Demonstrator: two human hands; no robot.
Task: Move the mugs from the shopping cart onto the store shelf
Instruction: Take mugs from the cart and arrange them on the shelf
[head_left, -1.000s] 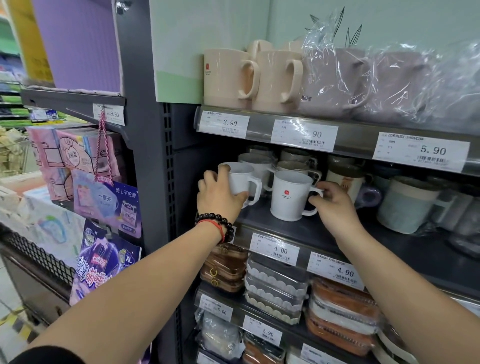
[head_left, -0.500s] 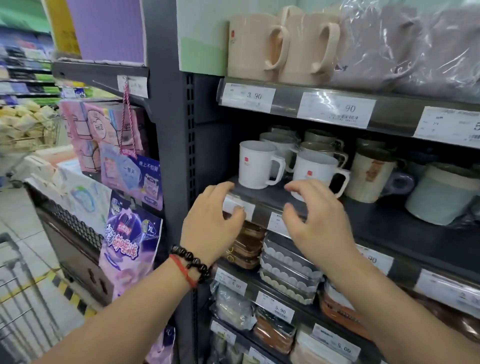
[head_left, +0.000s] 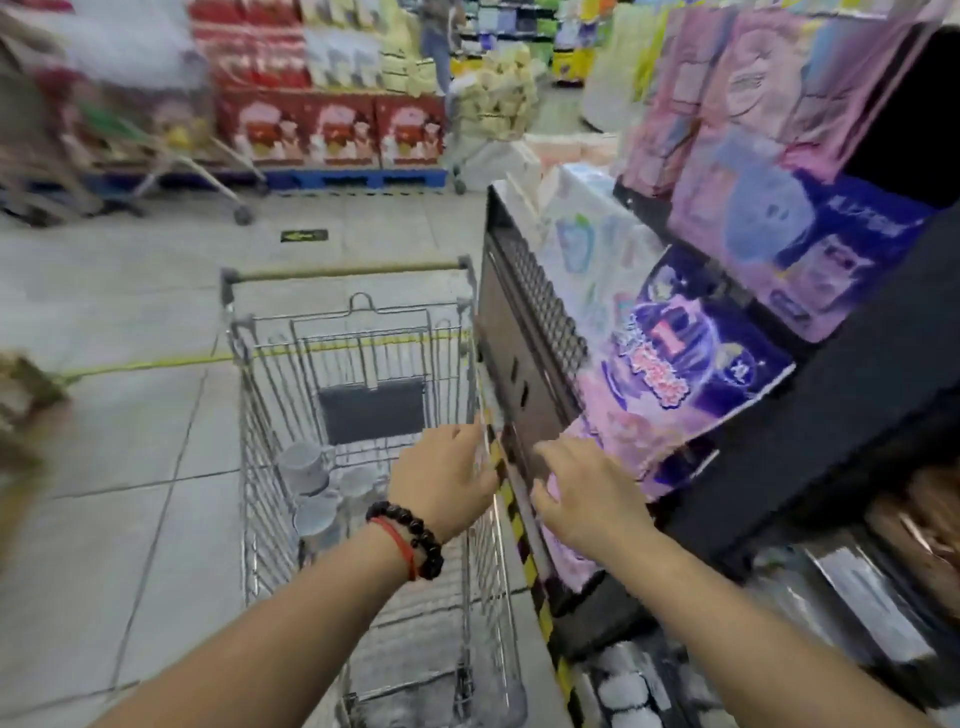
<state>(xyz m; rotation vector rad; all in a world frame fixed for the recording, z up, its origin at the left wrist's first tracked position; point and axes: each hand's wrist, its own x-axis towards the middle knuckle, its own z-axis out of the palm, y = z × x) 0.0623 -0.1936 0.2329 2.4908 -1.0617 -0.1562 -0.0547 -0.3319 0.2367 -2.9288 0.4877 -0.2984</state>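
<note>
Both hands reach out empty over a wire shopping cart (head_left: 270, 415) — left hand (head_left: 441, 480) and right hand (head_left: 584, 501), each grip loose with fingers spread, holding nothing — while blurred white mugs (head_left: 311, 488) sit inside the cart's basket beside the store shelf (head_left: 841, 426).

Both arms reach forward. The left hand (head_left: 445, 480) and the right hand (head_left: 587, 499) are side by side, fingers loose and spread, holding nothing.
</note>
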